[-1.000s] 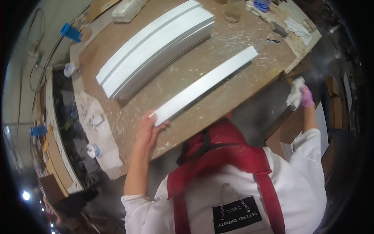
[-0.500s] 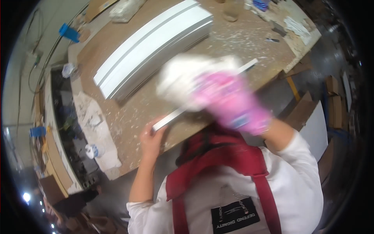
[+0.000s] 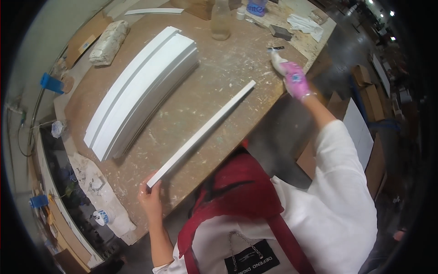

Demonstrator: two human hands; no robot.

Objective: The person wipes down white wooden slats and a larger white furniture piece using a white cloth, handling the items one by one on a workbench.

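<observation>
My bare left hand (image 3: pixel 150 198) grips the near end of a narrow white strip (image 3: pixel 203 132) between thumb and fingers. The strip slants up and right across the brown worktable (image 3: pixel 219 68), its far end free. At the table's right side my right hand (image 3: pixel 292 75), in a pink and white glove, is stretched out. Its fingertips reach a small dark flat tool (image 3: pixel 275 48) lying on the tabletop; whether they touch it is too small to tell. Left of the strip lies a stack of curved white mouldings (image 3: pixel 141 91).
Along the back stand a glass bottle (image 3: pixel 220 23), a grey block (image 3: pixel 280 32) and a white cloth (image 3: pixel 306 26). A wrapped bundle (image 3: pixel 109 42) lies at the far left. A stained sheet (image 3: pixel 86 173) and a white tub (image 3: pixel 101 217) sit at the left edge. Cardboard boxes (image 3: pixel 369 98) stand at right.
My right hand has moved off the strip, out to the right and away, to the small dark tool. A large white blur by that glove is gone. My left hand still holds the strip.
</observation>
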